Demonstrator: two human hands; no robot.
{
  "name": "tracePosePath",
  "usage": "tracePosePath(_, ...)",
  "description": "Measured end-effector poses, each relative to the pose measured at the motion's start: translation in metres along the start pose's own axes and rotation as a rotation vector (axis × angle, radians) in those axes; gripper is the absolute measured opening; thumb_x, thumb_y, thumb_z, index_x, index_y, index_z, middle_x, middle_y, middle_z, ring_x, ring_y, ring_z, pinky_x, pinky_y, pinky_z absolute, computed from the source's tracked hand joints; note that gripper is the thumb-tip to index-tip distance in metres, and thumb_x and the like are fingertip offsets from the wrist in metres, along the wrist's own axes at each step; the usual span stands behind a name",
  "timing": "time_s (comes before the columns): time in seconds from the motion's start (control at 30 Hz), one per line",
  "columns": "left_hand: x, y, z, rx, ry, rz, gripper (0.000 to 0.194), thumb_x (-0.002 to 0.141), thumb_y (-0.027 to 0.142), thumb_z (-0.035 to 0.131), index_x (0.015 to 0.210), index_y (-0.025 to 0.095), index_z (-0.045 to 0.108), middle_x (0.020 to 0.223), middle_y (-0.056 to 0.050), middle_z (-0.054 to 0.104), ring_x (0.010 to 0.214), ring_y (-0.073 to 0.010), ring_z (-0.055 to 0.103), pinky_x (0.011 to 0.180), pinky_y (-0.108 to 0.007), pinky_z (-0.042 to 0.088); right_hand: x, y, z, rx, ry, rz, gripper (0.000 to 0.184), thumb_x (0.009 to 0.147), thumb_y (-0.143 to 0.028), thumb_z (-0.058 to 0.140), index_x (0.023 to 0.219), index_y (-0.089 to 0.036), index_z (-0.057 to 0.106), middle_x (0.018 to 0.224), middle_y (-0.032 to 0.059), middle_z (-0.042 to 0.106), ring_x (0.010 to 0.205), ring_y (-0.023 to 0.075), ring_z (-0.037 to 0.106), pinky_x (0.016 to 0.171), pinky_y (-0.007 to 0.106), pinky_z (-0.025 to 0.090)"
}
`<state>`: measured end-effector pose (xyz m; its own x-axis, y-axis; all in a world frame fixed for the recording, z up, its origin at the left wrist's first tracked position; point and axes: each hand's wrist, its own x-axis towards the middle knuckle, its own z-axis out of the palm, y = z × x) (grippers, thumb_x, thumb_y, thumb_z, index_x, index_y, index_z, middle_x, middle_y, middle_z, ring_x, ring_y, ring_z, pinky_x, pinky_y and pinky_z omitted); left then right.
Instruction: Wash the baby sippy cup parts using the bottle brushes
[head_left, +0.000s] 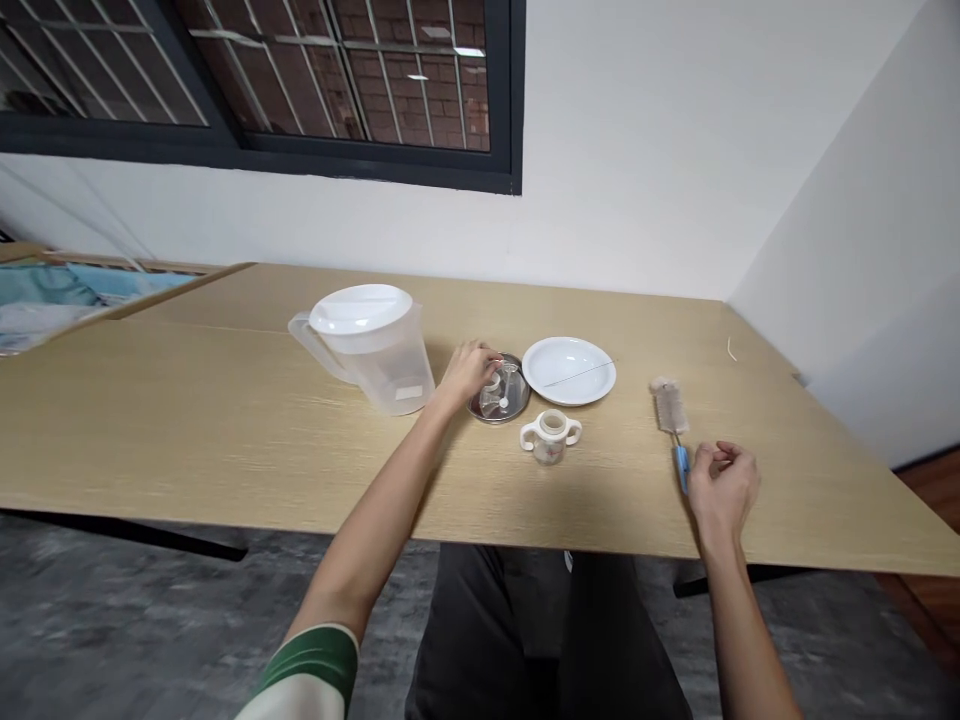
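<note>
My left hand reaches over a small metal dish and its fingers close on a small clear part lying in it. A small white spoon-like piece also lies in the dish. My right hand rests near the table's front edge with fingers curled, right beside the blue handle of a bottle brush; nothing shows in it. A two-handled baby cup stands between my hands. Behind the cup sits a white plate.
A clear plastic jug with a white lid stands left of the dish. The wooden table meets white walls at the back and right. A second table with blue cloth is at far left.
</note>
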<state>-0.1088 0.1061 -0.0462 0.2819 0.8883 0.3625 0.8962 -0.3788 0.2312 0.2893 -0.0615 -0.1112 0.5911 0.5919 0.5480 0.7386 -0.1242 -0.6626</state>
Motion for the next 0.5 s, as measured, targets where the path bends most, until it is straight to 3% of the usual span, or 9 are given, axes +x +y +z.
tracePosePath(0.23, 0.041, -0.002, 0.016, 0.112, -0.129, 0.075, 0.016, 0.079, 0.022, 0.064, 0.085, 0.021, 0.08, 0.1, -0.016, 0.068, 0.104, -0.033, 0.058, 0.091, -0.04, 0.041, -0.001, -0.002, 0.002, 0.042, -0.009, 0.016, 0.033, 0.085, -0.042, 0.052, 0.103, -0.014, 0.055, 0.091, 0.0124, 0.061, 0.091, 0.0278, 0.053, 0.088, 0.042, 0.04)
tracePosePath(0.37, 0.044, -0.001, 0.018, 0.103, -0.166, 0.115, 0.017, 0.079, 0.025, 0.065, 0.085, 0.022, 0.08, 0.099, -0.014, 0.07, 0.103, -0.0311, 0.059, 0.091, -0.038, 0.043, -0.001, -0.001, 0.003, 0.051, -0.013, 0.011, 0.032, 0.086, -0.041, 0.051, 0.103, -0.014, 0.055, 0.09, 0.0116, 0.061, 0.091, 0.0277, 0.053, 0.089, 0.042, 0.04)
tracePosePath(0.5, 0.037, 0.003, 0.008, 0.077, -0.174, 0.158, 0.02, 0.081, 0.026, 0.06, 0.085, 0.021, 0.079, 0.102, -0.016, 0.072, 0.104, -0.0307, 0.062, 0.095, -0.04, 0.044, -0.001, -0.001, 0.004, 0.058, -0.008, 0.008, 0.031, 0.086, -0.041, 0.051, 0.102, -0.014, 0.055, 0.089, 0.0116, 0.061, 0.089, 0.0268, 0.052, 0.088, 0.041, 0.04)
